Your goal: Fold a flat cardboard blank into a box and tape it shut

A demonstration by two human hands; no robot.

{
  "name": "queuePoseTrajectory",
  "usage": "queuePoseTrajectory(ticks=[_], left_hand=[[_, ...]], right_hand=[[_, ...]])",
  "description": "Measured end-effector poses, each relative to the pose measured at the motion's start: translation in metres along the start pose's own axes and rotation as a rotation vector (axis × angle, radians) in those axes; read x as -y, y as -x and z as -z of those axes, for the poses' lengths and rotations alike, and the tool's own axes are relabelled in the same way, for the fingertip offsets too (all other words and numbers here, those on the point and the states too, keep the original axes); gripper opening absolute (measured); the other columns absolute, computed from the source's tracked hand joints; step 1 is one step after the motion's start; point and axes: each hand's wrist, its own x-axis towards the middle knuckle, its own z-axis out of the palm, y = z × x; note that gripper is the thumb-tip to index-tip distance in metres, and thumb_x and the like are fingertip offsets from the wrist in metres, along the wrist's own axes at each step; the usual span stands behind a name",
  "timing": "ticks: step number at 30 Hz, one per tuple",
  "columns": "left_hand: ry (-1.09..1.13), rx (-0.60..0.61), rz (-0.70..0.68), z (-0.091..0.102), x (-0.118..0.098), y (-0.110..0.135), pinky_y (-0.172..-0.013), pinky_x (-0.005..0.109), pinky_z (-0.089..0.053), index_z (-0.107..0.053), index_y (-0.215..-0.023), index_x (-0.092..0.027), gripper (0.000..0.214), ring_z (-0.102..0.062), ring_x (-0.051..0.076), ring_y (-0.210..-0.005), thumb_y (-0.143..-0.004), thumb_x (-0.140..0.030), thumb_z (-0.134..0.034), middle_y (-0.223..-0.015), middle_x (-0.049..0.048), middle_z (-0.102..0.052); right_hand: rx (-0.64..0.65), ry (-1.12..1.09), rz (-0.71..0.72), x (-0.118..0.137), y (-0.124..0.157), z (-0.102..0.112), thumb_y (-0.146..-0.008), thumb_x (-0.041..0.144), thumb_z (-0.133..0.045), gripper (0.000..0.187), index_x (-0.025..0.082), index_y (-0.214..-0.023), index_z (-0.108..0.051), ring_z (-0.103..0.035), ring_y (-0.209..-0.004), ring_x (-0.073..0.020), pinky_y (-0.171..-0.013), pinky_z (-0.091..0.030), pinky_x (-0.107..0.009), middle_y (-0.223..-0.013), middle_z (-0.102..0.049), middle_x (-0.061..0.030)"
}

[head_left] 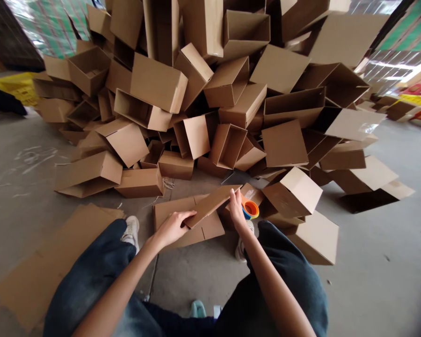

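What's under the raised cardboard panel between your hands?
The panel rises from a flattened carton lying on the concrete floor. The carton shows on both sides, but the panel covers the part directly beneath it, so that can't be seen.

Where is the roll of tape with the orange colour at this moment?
In the head view, the orange-and-blue tape roll sits just right of the right hand, between the cardboard sheet at that hand and an open carton.

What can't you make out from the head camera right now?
Head view:
- orange-and-blue roll: partly hidden by the right hand
- dark shape: cut off by the left edge, unidentifiable
- box pile: top cut off by the upper edge
- pale blue object: mostly hidden between the legs
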Motion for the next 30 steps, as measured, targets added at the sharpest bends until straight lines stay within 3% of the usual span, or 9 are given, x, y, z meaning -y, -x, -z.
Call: queuePoseTrajectory(ticks=[2, 6, 11, 13, 17, 20, 22, 26, 30], left_hand=[[-0.018, 0.001, 0.002, 0.002, 0.0, 0.003, -0.095, 0.025, -0.041, -0.056, -0.118, -0.027, 0.047, -0.056, 0.013, -0.108, -0.075, -0.011, -0.046, -0.118, -0.0036, -0.06], [-0.084, 0.036, 0.014, 0.002, 0.0, 0.008, -0.09, 0.025, -0.044, -0.061, -0.111, -0.027, 0.038, -0.061, 0.014, -0.099, -0.081, -0.015, -0.04, -0.11, -0.0023, -0.065], [-0.146, 0.053, 0.012, -0.003, 0.003, 0.009, -0.091, 0.028, -0.043, -0.056, -0.117, -0.026, 0.037, -0.058, 0.015, -0.104, -0.084, -0.02, -0.039, -0.116, 0.0001, -0.062], [-0.166, -0.034, 0.005, -0.002, 0.006, 0.007, -0.099, 0.031, -0.038, -0.05, -0.122, -0.023, 0.038, -0.05, 0.016, -0.115, -0.086, -0.024, -0.039, -0.126, 0.0029, -0.054], [-0.2, -0.371, -0.002, 0.006, 0.016, 0.0, -0.108, 0.037, -0.027, -0.03, -0.135, -0.017, 0.052, -0.029, 0.018, -0.13, -0.087, -0.035, -0.039, -0.141, 0.0091, -0.034], [-0.217, -0.592, 0.09, 0.017, 0.027, -0.003, -0.107, 0.039, -0.028, -0.03, -0.133, -0.015, 0.051, -0.03, 0.02, -0.13, -0.088, -0.038, -0.036, -0.138, 0.0129, -0.036], [-0.229, -0.644, 0.184, 0.022, 0.036, -0.002, -0.105, 0.041, -0.03, -0.036, -0.129, -0.014, 0.047, -0.035, 0.022, -0.126, -0.088, -0.037, -0.034, -0.133, 0.0148, -0.041], [-0.322, -0.482, 0.351, 0.021, 0.055, 0.004, -0.102, 0.042, -0.032, -0.039, -0.125, -0.006, 0.051, -0.039, 0.027, -0.123, -0.083, -0.033, -0.04, -0.127, 0.0205, -0.046], [-0.391, -0.218, 0.522, 0.014, 0.068, 0.016, -0.098, 0.043, -0.034, -0.027, -0.133, -0.003, 0.077, -0.032, 0.033, -0.128, -0.071, -0.039, -0.055, -0.136, 0.0246, -0.035]], right_hand=[[-0.046, -0.027, 0.018, 0.001, -0.004, 0.001, -0.082, 0.056, -0.031, 0.07, 0.017, -0.139, -0.022, -0.02, -0.134, -0.0203, -0.108, -0.02, -0.036, -0.145, -0.024, -0.0083], [0.017, -0.098, -0.04, 0.0, -0.009, 0.004, -0.077, 0.04, -0.042, 0.057, 0.02, -0.13, -0.035, -0.051, -0.11, -0.0211, -0.09, -0.044, -0.034, -0.123, -0.052, -0.0074], [0.153, -0.088, 0.034, -0.001, -0.005, 0.004, -0.074, 0.026, -0.044, 0.05, 0.021, -0.124, -0.043, -0.057, -0.097, -0.018, -0.084, -0.047, -0.031, -0.111, -0.059, -0.0051], [0.253, -0.067, 0.109, 0.003, 0.001, 0.002, -0.075, 0.027, -0.045, 0.051, 0.021, -0.126, -0.041, -0.058, -0.095, -0.0174, -0.084, -0.047, -0.031, -0.11, -0.06, -0.0046], [0.446, 0.043, 0.251, 0.016, 0.011, -0.001, -0.077, 0.024, -0.046, 0.051, 0.02, -0.128, -0.043, -0.058, -0.095, -0.0173, -0.083, -0.047, -0.032, -0.106, -0.061, -0.0048], [0.518, 0.144, 0.356, 0.023, 0.016, -0.004, -0.075, 0.018, -0.045, 0.049, 0.019, -0.123, -0.049, -0.058, -0.092, -0.0176, -0.086, -0.045, -0.033, -0.1, -0.064, -0.0049], [0.485, 0.2, 0.41, 0.024, 0.017, -0.006, -0.072, 0.012, -0.044, 0.049, 0.019, -0.119, -0.053, -0.057, -0.097, -0.018, -0.091, -0.042, -0.035, -0.101, -0.064, -0.0051], [0.388, 0.214, 0.438, 0.017, 0.016, -0.011, -0.066, 0.003, -0.036, 0.058, 0.022, -0.117, -0.055, -0.042, -0.122, -0.017, -0.105, -0.029, -0.037, -0.124, -0.054, -0.0039], [0.429, 0.13, 0.412, 0.007, 0.012, -0.016, -0.071, 0.005, -0.034, 0.061, 0.022, -0.129, -0.046, -0.029, -0.131, -0.0147, -0.11, -0.021, -0.036, -0.138, -0.039, -0.0031]])
